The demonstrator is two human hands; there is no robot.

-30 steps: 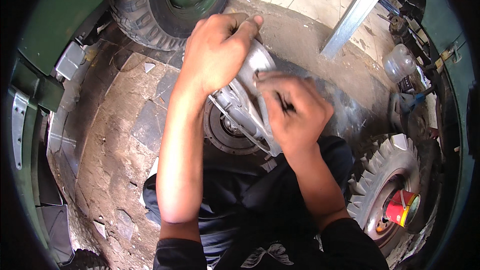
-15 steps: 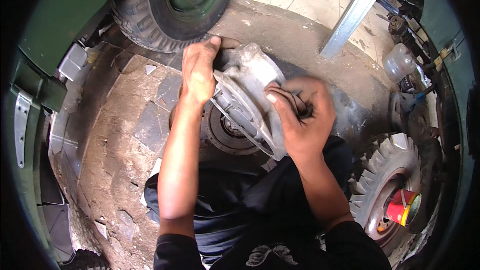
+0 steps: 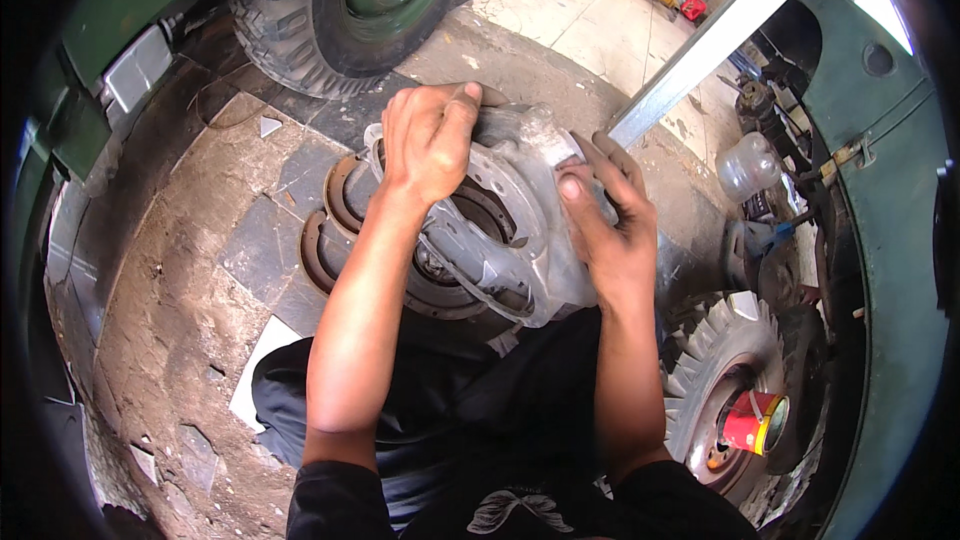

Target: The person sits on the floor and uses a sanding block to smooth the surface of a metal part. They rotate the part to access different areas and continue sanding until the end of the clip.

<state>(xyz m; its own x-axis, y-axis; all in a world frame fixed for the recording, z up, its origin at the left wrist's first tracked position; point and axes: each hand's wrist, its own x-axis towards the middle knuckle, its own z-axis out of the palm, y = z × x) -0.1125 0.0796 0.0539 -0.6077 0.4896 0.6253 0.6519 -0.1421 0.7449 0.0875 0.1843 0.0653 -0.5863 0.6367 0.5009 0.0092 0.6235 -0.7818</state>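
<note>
A grey cast-metal bell-shaped housing (image 3: 540, 160) is tilted in front of my lap, its round open side turned to the left. My left hand (image 3: 428, 140) is closed over the upper rim, fingertips hidden behind it. On the right flank of the housing, my right hand (image 3: 618, 210) pinches a small brownish folded piece (image 3: 570, 163) between thumb and fingers; its material is unclear. Below the housing lies a round metal plate (image 3: 440, 302), partly covered. Rusty curved brake shoes (image 3: 314, 252) sit beside it on the left.
A green-rimmed wheel (image 3: 375, 10) stands at the far left. A steel post (image 3: 700, 55) rises at the far right. On the right are a clear plastic bottle (image 3: 748, 168) and a lying tyre (image 3: 705, 380) with a red-yellow can (image 3: 752, 422). Broken tiles (image 3: 270, 240) cover the floor.
The housing has turned so more of its open side shows, and the brake shoes have come into sight. My right hand's fingers have straightened somewhat. The whole view has shifted slightly.
</note>
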